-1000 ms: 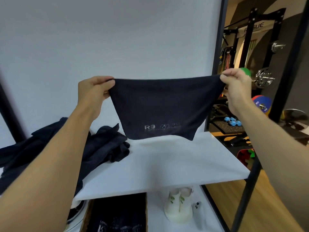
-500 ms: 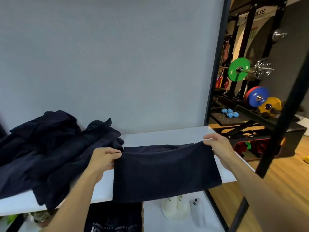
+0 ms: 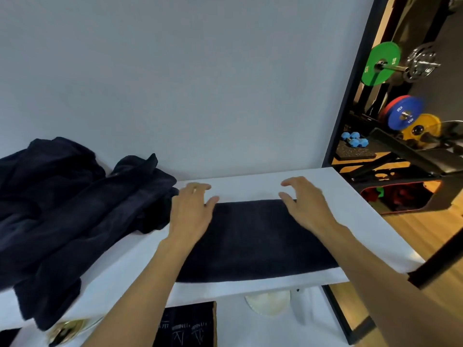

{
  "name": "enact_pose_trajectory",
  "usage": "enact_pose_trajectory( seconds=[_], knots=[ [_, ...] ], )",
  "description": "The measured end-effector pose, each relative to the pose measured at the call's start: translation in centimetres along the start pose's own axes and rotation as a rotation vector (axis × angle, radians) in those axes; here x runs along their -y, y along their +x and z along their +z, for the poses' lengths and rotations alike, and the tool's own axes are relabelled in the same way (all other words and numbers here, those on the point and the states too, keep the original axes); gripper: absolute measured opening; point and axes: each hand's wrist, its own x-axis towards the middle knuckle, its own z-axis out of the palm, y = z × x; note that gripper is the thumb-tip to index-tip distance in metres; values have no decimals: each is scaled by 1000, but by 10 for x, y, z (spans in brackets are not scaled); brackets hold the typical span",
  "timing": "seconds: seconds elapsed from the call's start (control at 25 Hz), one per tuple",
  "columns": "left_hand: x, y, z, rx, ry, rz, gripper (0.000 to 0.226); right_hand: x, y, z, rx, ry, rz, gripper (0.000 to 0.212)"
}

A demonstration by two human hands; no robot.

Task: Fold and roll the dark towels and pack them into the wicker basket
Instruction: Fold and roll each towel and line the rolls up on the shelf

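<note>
White shelf [image 3: 325, 191], black-framed, against a plain wall: carries all the cloth listed here. Pile of dark towels [image 3: 75, 209]: unfolded and heaped on the shelf's left part, one corner hanging over the near edge. Folded dark towel [image 3: 250, 236]: one, flat, just right of the pile; its long axis runs left to right along the shelf, with the near long edge close to the shelf's front. Left hand [image 3: 191, 211]: over the towel's far-left corner, nearer the pile. Right hand [image 3: 305, 204]: over the far long edge, right of centre. Fingers [image 3: 200, 187], both hands: spread and loosely curved, gripping nothing, reaching past the far edge onto bare shelf; whether the palms touch the cloth cannot be told. Judgement: the far edge lies directly beneath both hands, equally near each, so the next fold would likely draw it toward the body. Wicker basket: not clearly identifiable.
</note>
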Motion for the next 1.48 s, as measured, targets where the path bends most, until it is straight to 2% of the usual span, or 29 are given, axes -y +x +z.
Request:
enact_pose_trajectory(
  seconds=[0.08,0.12,0.16,0.24,0.32,0.4,0.48,0.52,0.56,0.6,0.68,0.72,0.76,0.8,0.88,0.96,1.04,1.08,1.16,1.24,1.32,1.36,1.4,1.48],
  knots=[
    [-14,-27,11,268,64,153,63,22,-16,19,261,-72,-164,44],
    [-10,-38,13,375,148,154,73,20,-19,27,368,-154,-177,48],
    [1,-46,12,415,211,125,81,14,-19,29,409,-225,-160,51],
    [23,-58,1,428,219,85,91,-5,-11,22,388,-299,-86,51],
    [36,-79,-14,435,157,192,92,-13,-7,13,339,-264,-16,43],
    [39,-102,-23,336,138,399,75,-10,-5,5,303,-202,26,33],
    [43,-100,-23,111,157,645,35,-4,-5,-6,286,-145,68,25],
    [45,-88,-21,26,206,699,22,-4,-5,-12,283,-131,94,22],
    [46,-69,-18,-35,275,689,12,-5,-6,-18,282,-122,128,22],
    [43,-46,-19,-75,353,628,13,-8,-8,-23,284,-104,183,24],
    [30,-7,-19,-34,478,384,27,-11,-15,-31,309,-45,328,33],
    [21,3,-16,-2,467,238,31,-11,-21,-34,330,-29,390,39],
    [11,4,-12,28,409,163,33,-11,-26,-36,354,-18,434,44],
    [-1,-5,-6,48,310,201,30,-8,-31,-38,374,6,462,46],
    [-30,-50,5,63,67,485,23,-2,-43,-46,399,112,514,40],
    [-48,-105,12,120,-60,763,47,5,-56,-50,426,202,547,33],
    [-50,-138,16,209,88,935,60,10,-68,-52,442,215,551,34],
    [-48,-146,20,213,197,968,54,12,-74,-54,453,234,561,36],
    [-44,-149,19,121,284,969,33,14,-86,-56,481,265,580,39],
    [-39,-147,10,64,206,929,26,15,-100,-57,448,109,458,43],
    [-36,-150,-5,57,70,823,14,20,-121,-60,222,-68,157,38],
    [-36,-151,-13,64,7,748,6,24,-135,-62,140,-37,-8,33],
    [-35,-153,-20,76,-47,667,5,30,-152,-62,155,4,-146,36],
    [-34,-155,-27,141,-112,511,18,41,-181,-54,300,-160,-279,60]
  ],
)
